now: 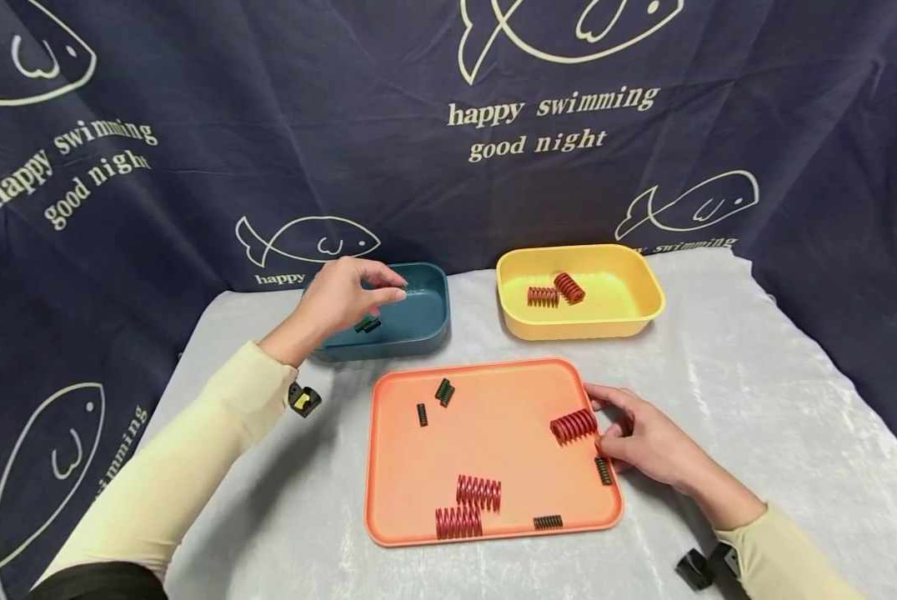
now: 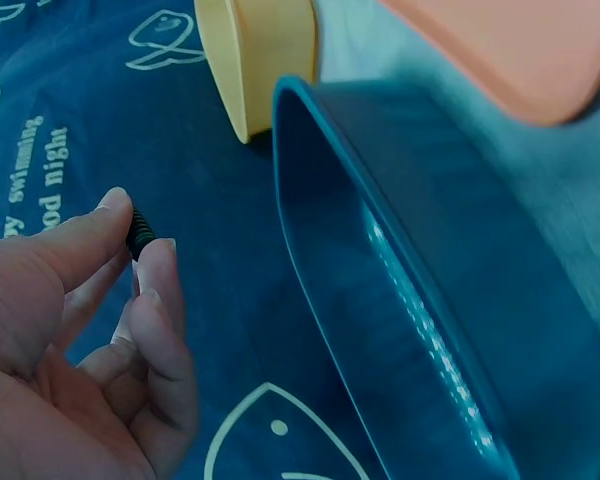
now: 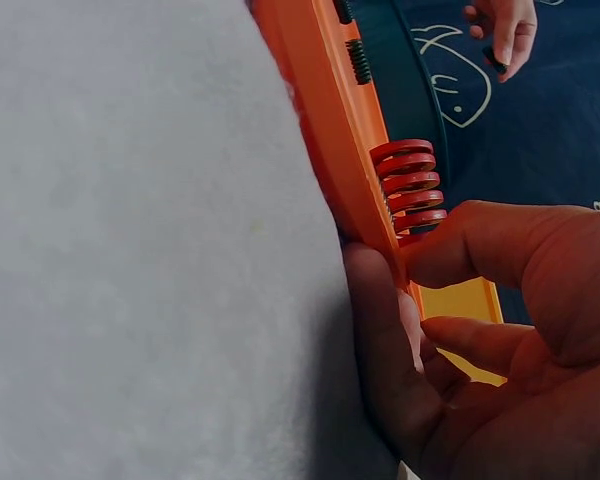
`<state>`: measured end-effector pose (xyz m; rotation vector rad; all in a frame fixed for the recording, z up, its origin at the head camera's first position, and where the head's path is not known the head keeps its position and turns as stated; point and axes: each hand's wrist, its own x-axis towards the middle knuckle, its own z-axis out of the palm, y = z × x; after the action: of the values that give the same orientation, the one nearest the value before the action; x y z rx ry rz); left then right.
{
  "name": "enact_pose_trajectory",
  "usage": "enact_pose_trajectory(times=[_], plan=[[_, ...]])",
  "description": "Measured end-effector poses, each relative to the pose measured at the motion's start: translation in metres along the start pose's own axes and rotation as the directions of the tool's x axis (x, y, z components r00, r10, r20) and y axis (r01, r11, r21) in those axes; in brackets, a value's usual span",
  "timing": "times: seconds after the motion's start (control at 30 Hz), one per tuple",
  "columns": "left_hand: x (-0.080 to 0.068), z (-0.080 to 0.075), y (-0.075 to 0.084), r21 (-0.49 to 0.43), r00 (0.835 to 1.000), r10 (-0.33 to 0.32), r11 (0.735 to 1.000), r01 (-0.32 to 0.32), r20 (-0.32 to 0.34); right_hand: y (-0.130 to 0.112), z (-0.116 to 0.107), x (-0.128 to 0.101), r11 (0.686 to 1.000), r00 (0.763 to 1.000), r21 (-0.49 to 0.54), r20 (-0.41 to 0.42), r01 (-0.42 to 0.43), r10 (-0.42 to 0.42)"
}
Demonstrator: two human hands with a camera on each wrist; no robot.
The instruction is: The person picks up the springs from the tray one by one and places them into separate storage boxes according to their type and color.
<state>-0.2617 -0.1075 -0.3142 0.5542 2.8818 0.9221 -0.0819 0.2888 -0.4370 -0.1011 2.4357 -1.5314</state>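
Note:
My left hand (image 1: 347,292) is raised over the blue bin (image 1: 437,333), pinching a small dark green spring (image 2: 140,236) between thumb and fingertips. Dark springs (image 1: 368,325) lie on the bin's floor. On the right, my right hand (image 1: 647,437) grips the rim of the orange tray (image 1: 493,450), thumb on the edge and a finger along its outer side. Right by those fingers lies a large red spring (image 1: 573,426), with a small dark green spring (image 1: 603,471) below it. Two more red springs (image 1: 479,492) sit near the tray's front edge.
The yellow bin (image 1: 579,321) holds two red springs (image 1: 568,287) behind the tray. Toward the tray's back left are small green springs (image 1: 444,392); another dark spring (image 1: 548,522) lies along its front rim. A dark blue fish-print cloth (image 1: 388,167) hangs behind the table.

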Motion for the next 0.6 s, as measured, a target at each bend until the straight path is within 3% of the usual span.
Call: enact_pose_trajectory(times=[0.47, 0.6], plan=[[0.028, -0.006, -0.017, 0.096, 0.997, 0.077, 0.992, -0.080, 0.029, 0.000, 0.000, 0.001, 0.999, 1.000, 0.028, 0.011, 0.018, -0.019], [0.037, -0.002, -0.025, 0.087, 0.996, 0.057, 0.994, -0.063, 0.068, 0.001, 0.000, 0.000, 0.999, 1.000, 0.027, 0.008, 0.019, -0.019]])
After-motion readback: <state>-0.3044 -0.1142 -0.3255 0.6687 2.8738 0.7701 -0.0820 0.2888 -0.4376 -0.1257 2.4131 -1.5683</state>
